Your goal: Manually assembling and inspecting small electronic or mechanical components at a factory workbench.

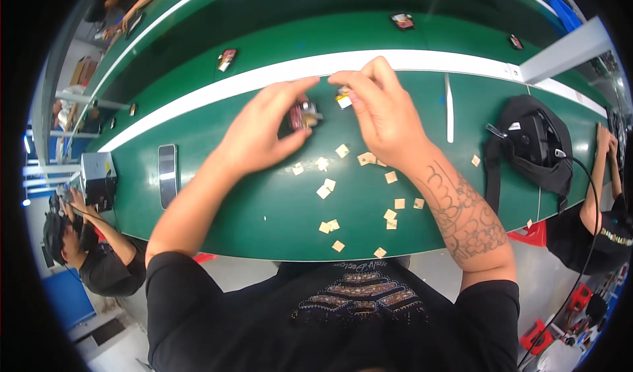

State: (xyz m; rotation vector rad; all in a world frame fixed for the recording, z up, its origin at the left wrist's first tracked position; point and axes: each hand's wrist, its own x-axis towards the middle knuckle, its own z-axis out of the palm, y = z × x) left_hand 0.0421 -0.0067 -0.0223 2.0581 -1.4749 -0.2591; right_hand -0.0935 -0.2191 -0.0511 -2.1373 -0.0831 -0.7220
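Observation:
Between the thumb and fingers of my left hand (260, 128) is a small dark red and black part (305, 116), which looks like an electronic module. To its right, a short gap away, my right hand (382, 112) pinches a small white and yellow piece (344, 100); its exact kind is too small to tell. Both hands are just in front of the white rail. Below them, several small cream square pieces (342, 151) lie scattered over the green table (250, 207), some overlapping.
A phone (168, 174) lies at left, a black bag (535, 141) with a strap at right. A thin white strip (450, 108) is near the bag. Beyond the white rail (422, 61), similar modules (227, 59) sit on a green surface. Other people work at both sides.

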